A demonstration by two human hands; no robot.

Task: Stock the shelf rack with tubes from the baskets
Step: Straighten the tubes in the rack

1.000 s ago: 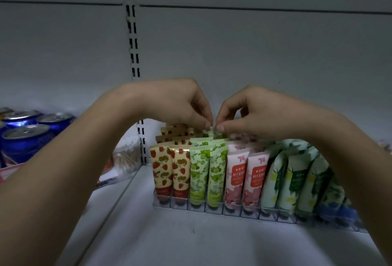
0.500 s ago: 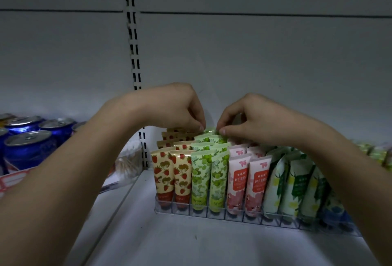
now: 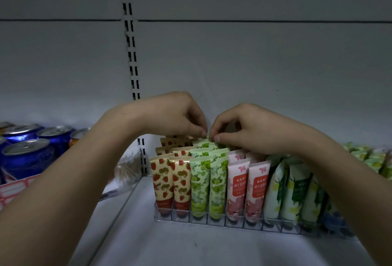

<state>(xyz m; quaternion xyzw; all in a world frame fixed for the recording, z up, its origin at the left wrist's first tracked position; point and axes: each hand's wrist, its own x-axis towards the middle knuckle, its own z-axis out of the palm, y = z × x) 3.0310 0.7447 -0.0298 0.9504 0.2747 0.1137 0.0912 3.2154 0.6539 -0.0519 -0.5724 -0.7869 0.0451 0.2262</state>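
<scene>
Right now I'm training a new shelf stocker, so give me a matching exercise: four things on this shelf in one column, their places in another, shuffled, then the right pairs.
Things:
1. strawberry tubes
2. pink tubes
3. blue cans
4. back green tube

Places:
A. far left, outside the rack
B. pinched at its top by both hands
C. rack's leftmost slots
D. right of the front green tubes

Pairs: 1-C, 2-D, 3-A, 4-B
</scene>
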